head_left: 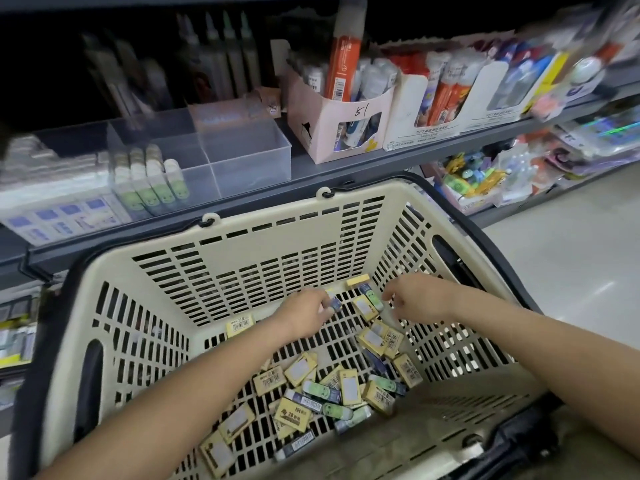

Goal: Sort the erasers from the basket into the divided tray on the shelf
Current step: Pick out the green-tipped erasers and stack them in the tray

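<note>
1. A cream basket [242,244] sits below a shelf [346,168]. Loose erasers [349,386] cover its floor, and its near rim is cut off.
2. The left hand [308,315] pinches a dark eraser [335,303] at the basket's far end.
3. The right hand [420,299] hovers nearby, fingers loosely curled and holding nothing. Blur hides any fingertip contact.
4. A clear tray [249,164] on the shelf holds blurred green erasers [152,181] on its left.

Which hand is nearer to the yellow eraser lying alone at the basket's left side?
Left. The left hand is just right of the yellow eraser; the right hand is much farther right, past the left hand.
</note>
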A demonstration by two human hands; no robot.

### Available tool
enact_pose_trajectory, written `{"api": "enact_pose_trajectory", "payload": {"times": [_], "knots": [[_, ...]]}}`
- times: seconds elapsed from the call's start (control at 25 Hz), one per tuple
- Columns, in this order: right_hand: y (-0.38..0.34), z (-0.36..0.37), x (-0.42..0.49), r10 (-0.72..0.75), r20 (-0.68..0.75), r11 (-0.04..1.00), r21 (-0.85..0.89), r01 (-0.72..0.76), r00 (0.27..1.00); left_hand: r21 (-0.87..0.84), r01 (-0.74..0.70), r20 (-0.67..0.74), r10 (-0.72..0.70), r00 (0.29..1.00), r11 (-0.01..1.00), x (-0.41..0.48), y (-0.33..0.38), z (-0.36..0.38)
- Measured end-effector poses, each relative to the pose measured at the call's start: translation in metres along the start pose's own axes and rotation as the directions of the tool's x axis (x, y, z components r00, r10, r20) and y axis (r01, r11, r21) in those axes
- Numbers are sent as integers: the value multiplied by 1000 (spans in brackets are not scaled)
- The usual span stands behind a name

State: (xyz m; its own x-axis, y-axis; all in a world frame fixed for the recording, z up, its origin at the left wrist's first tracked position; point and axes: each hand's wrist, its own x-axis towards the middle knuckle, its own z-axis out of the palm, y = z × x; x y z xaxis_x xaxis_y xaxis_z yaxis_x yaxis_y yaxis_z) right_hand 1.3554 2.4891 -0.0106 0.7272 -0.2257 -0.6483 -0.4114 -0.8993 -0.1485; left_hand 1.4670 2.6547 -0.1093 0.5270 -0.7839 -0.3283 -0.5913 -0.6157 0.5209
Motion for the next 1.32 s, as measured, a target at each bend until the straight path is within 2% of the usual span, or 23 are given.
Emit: {"api": "enact_pose_trajectory", "payload": {"times": [0.12, 0.16, 0.24, 0.28, 0.44, 0.6, 0.68, 0.96, 1.04, 1.12, 1.2, 1.24, 1.28, 1.32], "knots": [[-6, 9, 35, 113, -39, 993, 35, -111, 993, -237, 103, 20, -101, 995, 966, -11, 11, -40], [-7, 17, 46, 151, -52, 988, 36, -149, 987, -381, 128, 49, -118, 992, 916, -18, 14, -52], [-11, 33, 60, 202, -89, 979, 60, -197, 975, -663, 162, 111, -119, 987, 731, -38, 17, -70], [-12, 41, 67, 224, -108, 972, 92, -215, 969, -735, 168, 121, -116, 986, 657, -47, 17, -76], [-21, 62, 80, 288, -63, 949, 154, -276, 956, -848, 228, 134, -223, 966, 478, -68, 14, -83], [-22, 61, 83, 328, -102, 882, 390, -266, 939, -905, 286, 172, -343, 923, 316, -58, 0, -82], [-20, 60, 83, 325, -110, 862, 443, -246, 939, -924, 312, 207, -396, 895, 223, -52, -7, -79], [-38, 65, 80, 181, -36, 857, 497, -140, 983, -895, 401, 292, -418, 860, 198, -48, -21, -57], [-52, 61, 73, 54, -37, 766, 642, -17, 998, -898, 399, 289, -435, 853, 185, -49, -22, -54], [-69, 55, 63, -94, -72, 602, 790, 115, 993, -919, 370, 287, -414, 864, 136, -51, -22, -52], [-79, 47, 54, -198, -122, 482, 852, 205, 973, -936, 342, 298, -328, 897, 85, -52, -20, -50], [-78, 42, 51, -230, -128, 464, 857, 225, 965, -937, 339, 303, -288, 909, 83, -52, -19, -49], [-73, 37, 48, -247, -106, 493, 842, 219, 963, -934, 343, 307, -269, 913, 101, -52, -17, -49], [-64, 31, 46, -252, -51, 590, 783, 195, 966, -926, 354, 310, -273, 911, 128, -51, -17, -49]]}}
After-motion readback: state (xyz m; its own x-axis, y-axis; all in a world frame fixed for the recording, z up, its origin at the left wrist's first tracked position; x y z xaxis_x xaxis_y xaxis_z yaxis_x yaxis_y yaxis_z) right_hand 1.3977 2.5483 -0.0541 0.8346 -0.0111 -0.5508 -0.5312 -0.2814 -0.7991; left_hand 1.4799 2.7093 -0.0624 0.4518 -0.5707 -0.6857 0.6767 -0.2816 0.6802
